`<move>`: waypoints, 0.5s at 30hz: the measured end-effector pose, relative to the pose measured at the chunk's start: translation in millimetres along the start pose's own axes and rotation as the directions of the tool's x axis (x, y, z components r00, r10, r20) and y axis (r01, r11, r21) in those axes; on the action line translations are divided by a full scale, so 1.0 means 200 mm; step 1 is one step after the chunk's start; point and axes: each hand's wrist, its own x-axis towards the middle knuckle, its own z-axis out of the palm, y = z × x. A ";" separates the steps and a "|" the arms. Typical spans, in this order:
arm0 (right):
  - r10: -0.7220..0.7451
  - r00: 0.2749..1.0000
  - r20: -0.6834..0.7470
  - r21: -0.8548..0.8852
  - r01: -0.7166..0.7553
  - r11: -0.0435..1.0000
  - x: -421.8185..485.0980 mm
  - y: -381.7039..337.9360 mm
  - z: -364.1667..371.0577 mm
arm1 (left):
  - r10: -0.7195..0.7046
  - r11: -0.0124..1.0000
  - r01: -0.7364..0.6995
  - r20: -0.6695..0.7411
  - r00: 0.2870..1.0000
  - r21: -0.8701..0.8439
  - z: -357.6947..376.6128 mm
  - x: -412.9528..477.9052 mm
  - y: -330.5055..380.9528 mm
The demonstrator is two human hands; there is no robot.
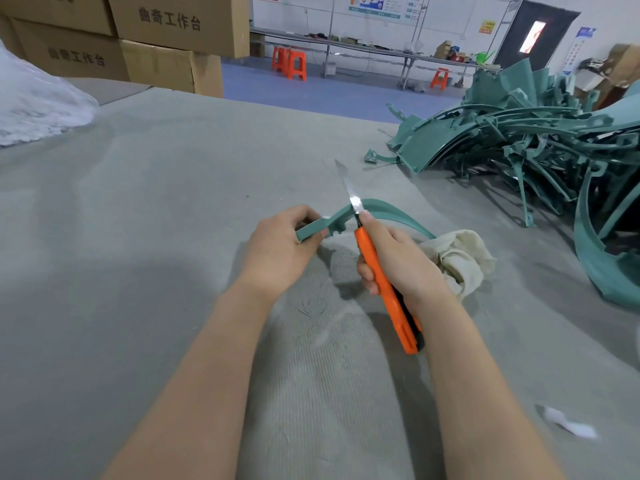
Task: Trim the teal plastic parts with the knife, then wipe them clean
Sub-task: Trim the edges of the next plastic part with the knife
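Note:
My left hand grips one end of a curved teal plastic part, held just above the grey table. My right hand holds an orange utility knife with its blade out. The blade lies across the top of the part's bend and points away from me. A cream cloth lies crumpled on the table just right of my right hand, under the part's far end.
A big heap of teal plastic parts fills the table's right side. A white plastic bag lies at far left, with cardboard boxes behind it. A white scrap lies at lower right.

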 end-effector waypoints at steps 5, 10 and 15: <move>-0.066 0.997 0.048 -0.007 0.066 0.998 0.00 -0.01 0.02 | 0.016 1.000 -0.016 -0.003 1.000 0.010 0.00 0.00 0.00; -0.054 0.997 -0.058 0.004 0.054 0.999 0.01 0.01 -0.02 | 0.008 1.000 -0.008 -0.004 1.000 0.007 0.01 0.00 0.00; -0.032 0.993 -0.116 0.005 0.033 0.999 0.02 0.02 -0.03 | 0.001 1.000 -0.001 -0.005 1.000 -0.011 0.01 0.00 -0.01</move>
